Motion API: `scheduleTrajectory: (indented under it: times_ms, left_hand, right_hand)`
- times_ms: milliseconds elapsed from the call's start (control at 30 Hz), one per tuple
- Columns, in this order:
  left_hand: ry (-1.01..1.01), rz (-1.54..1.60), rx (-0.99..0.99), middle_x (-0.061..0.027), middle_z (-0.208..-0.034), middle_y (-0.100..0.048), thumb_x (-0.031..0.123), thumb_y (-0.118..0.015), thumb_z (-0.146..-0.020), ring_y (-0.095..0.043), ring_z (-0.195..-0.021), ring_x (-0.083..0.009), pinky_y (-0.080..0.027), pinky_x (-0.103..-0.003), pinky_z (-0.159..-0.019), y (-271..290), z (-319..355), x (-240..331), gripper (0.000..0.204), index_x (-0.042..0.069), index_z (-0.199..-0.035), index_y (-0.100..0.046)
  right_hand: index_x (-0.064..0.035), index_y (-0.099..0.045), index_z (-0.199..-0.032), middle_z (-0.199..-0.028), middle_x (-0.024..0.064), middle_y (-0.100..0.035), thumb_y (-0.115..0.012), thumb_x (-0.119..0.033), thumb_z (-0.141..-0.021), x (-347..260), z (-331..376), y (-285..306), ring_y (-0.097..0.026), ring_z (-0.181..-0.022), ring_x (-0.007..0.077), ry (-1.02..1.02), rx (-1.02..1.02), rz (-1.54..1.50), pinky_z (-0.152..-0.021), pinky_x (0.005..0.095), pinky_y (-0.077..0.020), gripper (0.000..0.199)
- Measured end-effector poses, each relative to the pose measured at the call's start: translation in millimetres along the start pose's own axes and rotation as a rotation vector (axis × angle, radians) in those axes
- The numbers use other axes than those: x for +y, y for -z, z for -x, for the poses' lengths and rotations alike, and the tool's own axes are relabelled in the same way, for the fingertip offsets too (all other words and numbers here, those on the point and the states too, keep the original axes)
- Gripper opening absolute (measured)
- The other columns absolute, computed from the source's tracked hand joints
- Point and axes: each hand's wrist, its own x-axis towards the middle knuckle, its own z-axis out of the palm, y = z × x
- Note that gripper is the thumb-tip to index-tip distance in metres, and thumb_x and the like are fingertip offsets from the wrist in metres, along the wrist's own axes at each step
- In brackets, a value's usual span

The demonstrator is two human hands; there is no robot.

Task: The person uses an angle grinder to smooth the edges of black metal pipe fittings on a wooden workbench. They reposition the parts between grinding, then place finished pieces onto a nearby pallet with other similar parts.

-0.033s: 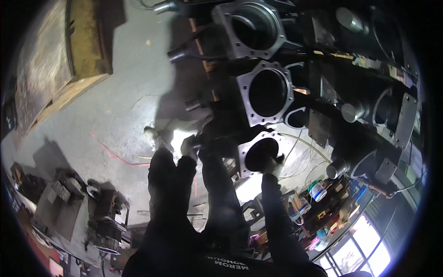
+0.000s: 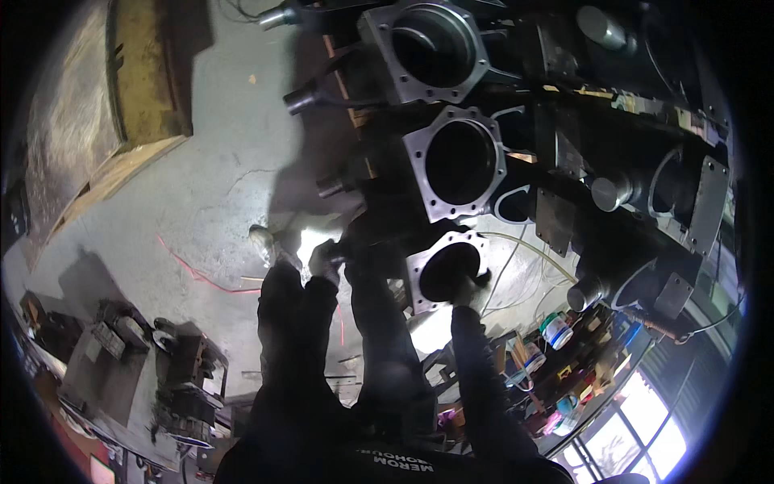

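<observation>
My left hand (image 2: 324,261), in a pale glove, is closed around the dark end of a metal part (image 2: 342,248) beside my leg. Shadow hides most of that part. At the nearest of several metal housings, my right hand (image 2: 472,294) is at the lower right edge of a pale bolt-holed flange (image 2: 416,282). Its thumb side shows against the bright floor, while the other fingers reach over the rim into the dark round bore and are partly hidden. A second flanged housing (image 2: 421,165) lies just beyond, with a third (image 2: 379,36) farther off.
Dark cylinders with round metal stubs (image 2: 611,194) extend to the right. A wooden crate (image 2: 149,89) stands far left, a machine (image 2: 113,371) lower left. Red cord (image 2: 197,274) lies on the floor. Tubs (image 2: 556,331) and clutter fill a bench at lower right.
The whole view has shifted slightly, so the housings sit a little farther left in it. Both hands keep their places on the parts.
</observation>
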Motion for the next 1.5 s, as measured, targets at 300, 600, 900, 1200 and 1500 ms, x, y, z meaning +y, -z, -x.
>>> scheduleTrajectory:
  times_ms: [300,600,900,1200,1500]
  left_hand:
    - [0.048,-0.058,0.176,-0.0044,-0.076,-0.064,0.021,-0.065,-0.09,-0.062,-0.071,-0.021,-0.05,-0.036,-0.066,6,-9,35,0.012,0.011,-0.082,-0.063]
    - [-0.231,-1.184,0.1,-0.014,-0.088,-0.067,0.023,-0.067,-0.084,-0.063,-0.085,-0.0334,-0.052,-0.045,-0.079,31,-14,56,0.019,0.008,-0.094,-0.066]
    - [-0.572,-1.622,-0.138,-0.0132,-0.082,-0.066,0.017,-0.068,-0.084,-0.064,-0.077,-0.0278,-0.052,-0.039,-0.071,-3,-3,68,0.014,0.004,-0.089,-0.065]
    - [-0.076,-0.372,0.085,-0.0029,-0.073,-0.061,0.014,-0.066,-0.087,-0.059,-0.059,-0.0191,-0.047,-0.032,-0.054,10,-12,67,0.008,0.006,-0.084,-0.064]
    - [-0.714,-1.547,0.171,-0.0043,-0.079,-0.067,0.016,-0.066,-0.08,-0.064,-0.07,-0.0229,-0.051,-0.036,-0.066,18,114,183,0.003,0.013,-0.081,-0.068]
  right_hand:
    - [-0.0066,-0.06,-0.113,-0.096,0.0179,-0.07,-0.076,-0.033,-0.086,-131,39,-42,-0.068,-0.083,0.03,-0.026,-0.255,0.535,-0.074,0.0405,-0.0532,0.041]
    - [-0.0031,-0.053,-0.134,-0.127,0.0201,-0.061,-0.055,-0.033,-0.101,-89,-98,-67,-0.058,-0.12,0.0345,0.131,-0.473,0.484,-0.096,0.0399,-0.0478,0.045]
    - [-0.0063,-0.066,-0.112,-0.106,0.0195,-0.071,-0.055,-0.027,-0.094,-5,-161,-101,-0.067,-0.099,0.04,0.474,-0.505,1.003,-0.079,0.0492,-0.0562,0.029]
    - [-0.0029,-0.068,-0.107,-0.102,0.0243,-0.071,-0.058,-0.047,-0.091,-3,-159,-92,-0.067,-0.099,0.0416,0.465,-0.702,1.207,-0.081,0.0514,-0.0542,0.049]
    - [-0.0037,-0.068,-0.109,-0.102,0.0213,-0.071,-0.06,-0.049,-0.09,-62,23,-85,-0.068,-0.095,0.0399,0.136,-0.411,0.671,-0.081,0.0489,-0.0543,0.05]
